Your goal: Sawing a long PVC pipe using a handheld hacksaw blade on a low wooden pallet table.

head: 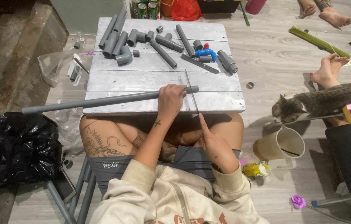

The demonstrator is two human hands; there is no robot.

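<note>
Firmly clamped under the left hand (171, 97), a long grey pipe (100, 101) lies along the white table's (225, 105) near edge — its left end overhanging. The right hand (213, 143) grips a thin saw blade (191, 93) set across the pipe's right end. No severed piece shows; the cut looks unfinished. Grey pipe offcuts and elbows (142, 41) crowd the far edge.

Occluded and cropped items, head view

The left hand (171, 99) covers part of the long grey pipe (100, 101); the saw blade (192, 93) handle is hidden inside the right hand (210, 141). Cans (144, 8) and red bag (185, 8) are cropped (top edge).
</note>
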